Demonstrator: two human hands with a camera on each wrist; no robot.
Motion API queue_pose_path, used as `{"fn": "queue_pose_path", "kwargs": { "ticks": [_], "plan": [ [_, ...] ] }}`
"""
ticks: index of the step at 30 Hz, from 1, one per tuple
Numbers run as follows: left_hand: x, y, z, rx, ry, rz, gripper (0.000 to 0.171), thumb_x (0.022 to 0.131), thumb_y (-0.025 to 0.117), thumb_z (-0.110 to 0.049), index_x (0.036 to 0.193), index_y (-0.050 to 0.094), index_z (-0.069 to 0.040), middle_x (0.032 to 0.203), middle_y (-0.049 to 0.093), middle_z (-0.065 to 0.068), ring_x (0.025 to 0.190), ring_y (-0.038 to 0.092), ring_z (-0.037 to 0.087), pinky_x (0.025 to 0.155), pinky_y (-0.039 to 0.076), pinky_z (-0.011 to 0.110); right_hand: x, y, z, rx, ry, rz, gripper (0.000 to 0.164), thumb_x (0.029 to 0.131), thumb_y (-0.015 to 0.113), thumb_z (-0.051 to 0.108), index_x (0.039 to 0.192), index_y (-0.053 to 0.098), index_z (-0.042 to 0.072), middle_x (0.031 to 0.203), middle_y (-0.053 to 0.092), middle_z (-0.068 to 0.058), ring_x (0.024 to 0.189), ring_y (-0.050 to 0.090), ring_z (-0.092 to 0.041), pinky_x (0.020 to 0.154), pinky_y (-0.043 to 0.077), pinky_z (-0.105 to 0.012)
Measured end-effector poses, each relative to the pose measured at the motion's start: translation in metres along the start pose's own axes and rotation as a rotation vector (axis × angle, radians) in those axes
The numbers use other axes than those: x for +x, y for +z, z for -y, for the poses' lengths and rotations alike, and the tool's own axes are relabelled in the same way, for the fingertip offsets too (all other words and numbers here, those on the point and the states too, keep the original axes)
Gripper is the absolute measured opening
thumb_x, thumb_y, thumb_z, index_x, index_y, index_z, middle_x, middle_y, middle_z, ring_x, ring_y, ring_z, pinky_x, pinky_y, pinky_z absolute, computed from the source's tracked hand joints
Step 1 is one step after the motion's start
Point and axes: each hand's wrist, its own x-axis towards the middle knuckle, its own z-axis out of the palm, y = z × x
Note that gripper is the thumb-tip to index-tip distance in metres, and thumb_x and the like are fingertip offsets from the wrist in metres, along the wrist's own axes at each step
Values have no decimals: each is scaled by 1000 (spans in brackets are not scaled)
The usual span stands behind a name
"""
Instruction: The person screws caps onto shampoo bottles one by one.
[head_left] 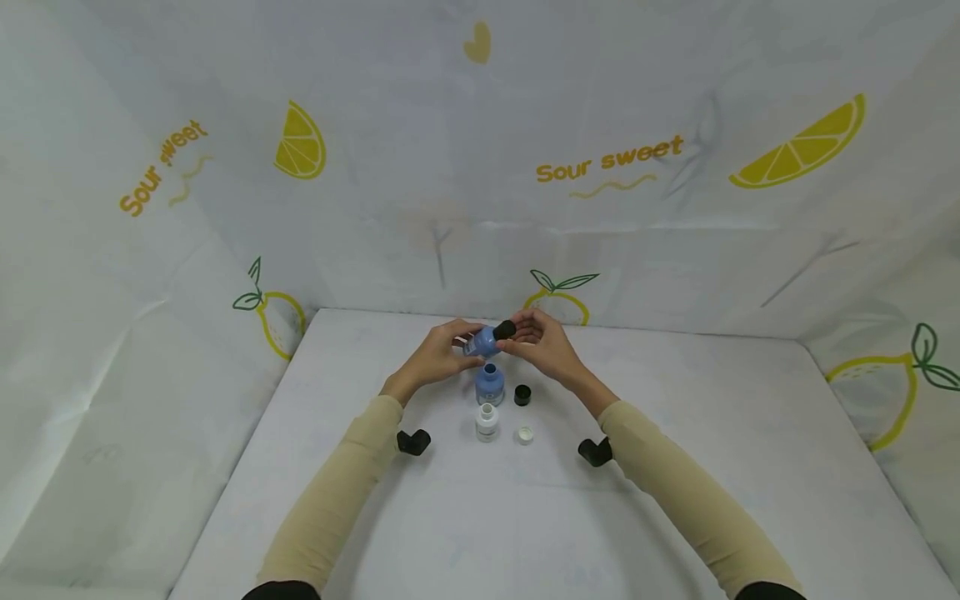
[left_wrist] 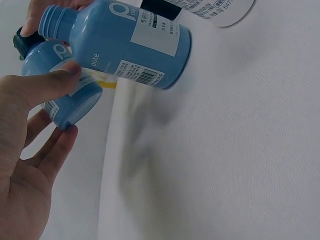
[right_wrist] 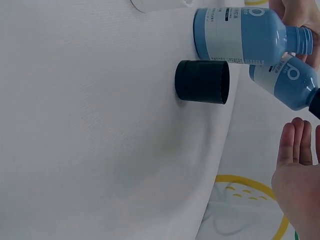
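Your left hand (head_left: 441, 352) grips a still-capped round blue bottle (head_left: 482, 342); right hand's (head_left: 551, 348) grip unclear — upright blue bottle (head_left: 490, 388), cylindrical white bottle (head_left: 487, 427) uncapped.

Dim greyish light, soft blurry shadows on the white table (head_left: 480, 533)

Both sleeved forearms reach from the near edge toward the far middle of the scene and converge: the left forearm (head_left: 330, 500) slants inward to the right, the right forearm (head_left: 693, 492) inward to the left. The wrists are bare. The left hand (head_left: 437, 355) is in a gripping pose, its thumb (left_wrist: 52, 86) opposed to spread, bent fingers (left_wrist: 59, 152). The right hand (head_left: 547, 343) faces it closely, thumb and forefinger pinching, the remaining fingers (right_wrist: 295, 145) fairly straight, side by side.
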Motion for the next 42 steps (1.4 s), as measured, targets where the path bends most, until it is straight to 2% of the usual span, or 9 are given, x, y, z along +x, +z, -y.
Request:
{"fn": "queue_pose_path", "kwargs": {
  "ticks": [2, 6, 9, 14, 17, 22, 27, 30, 42],
  "plan": [
    [-1, 0, 1, 2, -4, 3, 62, 91, 88, -10, 147, 63, 1, 137, 71, 19, 125, 71, 34, 108, 65, 41, 0, -1, -1, 15, -37, 18, 49, 96, 82, 7, 140, 60, -2, 135, 66, -22, 122, 67, -30, 107, 59, -18],
    [-1, 1, 4, 5, -2, 0, 62, 91, 88, -12, 147, 64, 2, 136, 71, 19, 124, 71, 33, 107, 65, 41, 1, -2, -3, 37, -125, 52, 50, 97, 74, -8, 145, 60, -3, 147, 62, -26, 137, 63, -39, 120, 55, -30],
    [-1, 1, 4, 4, 0, -2, 62, 91, 89, -12, 147, 64, 1, 136, 71, 18, 124, 71, 34, 107, 65, 41, 2, -4, -1, 49, -171, 79, 50, 97, 70, -13, 145, 61, -5, 150, 61, -28, 141, 60, -43, 124, 53, -35],
    [-1, 1, 4, 11, -2, -1, 62, 91, 89, -12, 147, 64, 1, 136, 71, 18, 124, 71, 34, 108, 65, 40, 3, -6, 0, 25, -195, 88, 44, 98, 71, -11, 141, 65, -6, 142, 68, -28, 134, 66, -42, 119, 55, -26],
    [-2, 2, 4, 14, -3, -1, 62, 92, 88, -12, 147, 64, 1, 137, 71, 18, 125, 71, 33, 108, 65, 39, 2, -6, 0, 22, -178, 74, 42, 98, 72, -9, 139, 65, -8, 138, 70, -26, 129, 68, -41, 116, 57, -23],
    [-1, 1, 2, 7, -5, 3, 62, 92, 88, -11, 147, 63, 2, 139, 70, 19, 125, 71, 33, 108, 64, 40, 3, -5, 0, 17, -157, 47, 42, 97, 76, -5, 137, 65, -9, 134, 70, -26, 120, 71, -36, 109, 61, -26],
    [1, 0, -1, 1, -7, 3, 62, 92, 88, -10, 147, 64, 1, 141, 70, 19, 126, 71, 34, 109, 64, 42, 2, -3, 2, 7, -131, 7, 38, 96, 80, 2, 131, 68, -5, 126, 72, -24, 107, 70, -19, 100, 61, -16],
    [1, -1, -2, 2, -9, 4, 61, 92, 88, -10, 148, 64, -1, 143, 69, 18, 127, 70, 35, 109, 64, 43, 2, -3, 5, 9, -111, -7, 35, 96, 81, 5, 128, 68, -3, 122, 72, -23, 103, 68, -15, 95, 59, -11],
    [0, -3, -3, 5, -7, 3, 62, 91, 88, -11, 148, 64, -2, 143, 69, 18, 127, 70, 34, 109, 64, 43, 2, -1, 9, -29, -26, -37, 38, 96, 84, 17, 124, 68, -2, 118, 71, -20, 105, 69, -25, 90, 56, -8]
  ]
}}
